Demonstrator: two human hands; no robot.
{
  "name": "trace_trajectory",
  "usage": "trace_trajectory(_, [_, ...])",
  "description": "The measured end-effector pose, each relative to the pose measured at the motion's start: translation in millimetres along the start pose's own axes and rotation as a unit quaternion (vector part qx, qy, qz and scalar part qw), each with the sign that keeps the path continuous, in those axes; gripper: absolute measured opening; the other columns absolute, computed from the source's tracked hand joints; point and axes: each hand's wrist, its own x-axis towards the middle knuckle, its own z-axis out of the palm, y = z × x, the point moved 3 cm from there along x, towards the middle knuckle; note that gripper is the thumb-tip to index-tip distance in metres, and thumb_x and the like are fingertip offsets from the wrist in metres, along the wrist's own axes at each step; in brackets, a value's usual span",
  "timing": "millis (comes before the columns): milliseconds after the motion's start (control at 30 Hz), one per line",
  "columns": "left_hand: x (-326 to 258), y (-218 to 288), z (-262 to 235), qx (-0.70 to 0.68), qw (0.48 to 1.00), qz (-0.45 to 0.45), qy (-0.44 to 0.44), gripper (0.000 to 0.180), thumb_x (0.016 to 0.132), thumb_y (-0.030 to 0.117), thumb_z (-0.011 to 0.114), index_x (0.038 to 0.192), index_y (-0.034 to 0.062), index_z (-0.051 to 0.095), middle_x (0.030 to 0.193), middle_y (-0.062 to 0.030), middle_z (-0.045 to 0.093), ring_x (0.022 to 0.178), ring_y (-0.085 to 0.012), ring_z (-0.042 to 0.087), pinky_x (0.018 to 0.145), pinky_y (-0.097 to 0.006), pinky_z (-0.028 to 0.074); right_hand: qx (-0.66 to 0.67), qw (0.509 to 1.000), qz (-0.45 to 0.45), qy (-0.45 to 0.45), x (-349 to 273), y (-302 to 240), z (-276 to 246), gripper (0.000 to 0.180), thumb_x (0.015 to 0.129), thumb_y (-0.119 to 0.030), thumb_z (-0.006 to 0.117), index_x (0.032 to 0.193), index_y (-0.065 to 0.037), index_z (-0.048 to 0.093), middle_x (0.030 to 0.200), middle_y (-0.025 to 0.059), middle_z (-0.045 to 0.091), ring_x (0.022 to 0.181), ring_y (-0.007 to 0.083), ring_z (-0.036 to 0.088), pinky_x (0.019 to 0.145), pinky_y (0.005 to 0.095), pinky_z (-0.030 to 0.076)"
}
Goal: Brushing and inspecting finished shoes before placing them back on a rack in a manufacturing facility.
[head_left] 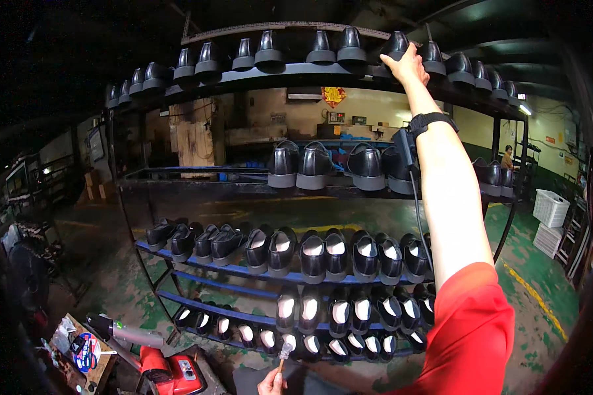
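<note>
My right arm, in a red sleeve with a black band at the wrist, stretches up to the top shelf. There my right hand (410,64) is closed round the heel end of a black leather shoe (396,43); the fingertips are partly hidden behind it. Low in the picture, my left hand (272,382) grips a wooden stick (282,362) with a pale, bunched tip, whose exact kind I cannot make out. The tip stands in front of the lowest row of shoes.
A dark metal rack (244,78) carries several rows of black shoes, many with light insoles. A red machine (178,374) stands at lower left beside a cluttered small table (99,368). White crates (551,208) are stacked at right, and a person (507,158) is far behind.
</note>
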Motion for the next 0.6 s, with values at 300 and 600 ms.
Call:
trace_trajectory(300, [-10,-19,-4,-0.019,1.000,-0.024,0.006,0.030,0.096,0.025,0.049,0.107,0.0007,0.062,0.063,-0.0025,0.053,0.058,-0.0111,0.048,0.055,-0.027,0.041,0.040,0.926,-0.221,0.302,-42,-34,16,0.062,0.081,-0.041,0.064,0.134,-0.018,0.042,0.127,0.0087,0.049,0.121,0.0270,0.043,0.097,0.0433,0.037])
trace_trajectory(600, [1,-36,-4,0.079,0.995,-0.051,-0.042,0.029,0.095,0.023,0.052,0.114,0.0033,0.060,0.064,-0.0017,0.060,0.061,-0.0083,0.056,0.059,-0.025,0.046,0.032,0.990,-0.117,-0.066,-15,-59,49,0.101,0.068,-0.080,0.049,0.143,-0.017,0.026,0.122,0.0214,0.057,0.114,0.0332,0.056,0.094,0.0440,0.043])
